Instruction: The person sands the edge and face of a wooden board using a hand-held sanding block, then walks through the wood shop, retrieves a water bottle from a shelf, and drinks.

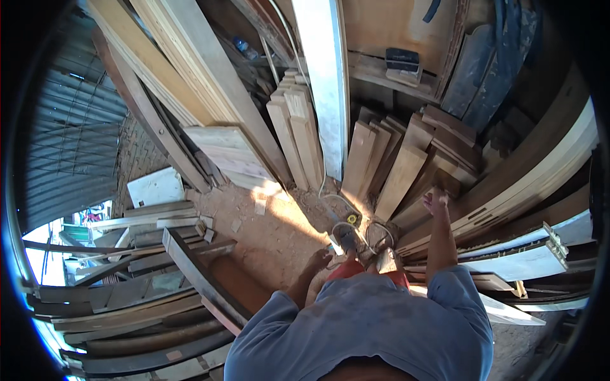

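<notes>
My right hand [436, 200] is stretched out to the right, its fingers closed at the end of a dark brown wooden board [447, 182] in a leaning stack. Part of the grip is hidden by the hand itself. Left of that board stand lighter planks [401, 181], upright and tilted against the wall. My left hand [319, 259] hangs low beside my leg with its fingers loosely apart, and nothing shows in it. A narrow white piece [335, 244] is close to its fingertips. Between my hands, a cable [341, 199] and a yellow round item [351, 219] lie by my feet.
Long boards [210, 70] and a tall white panel [321, 82] lean at the back. A wide board [232, 152] stands left of centre. Stacked timber [140, 317] fills the left side, with long curved-looking planks [502, 197] at right. Wood scraps litter the dirt floor [254, 235].
</notes>
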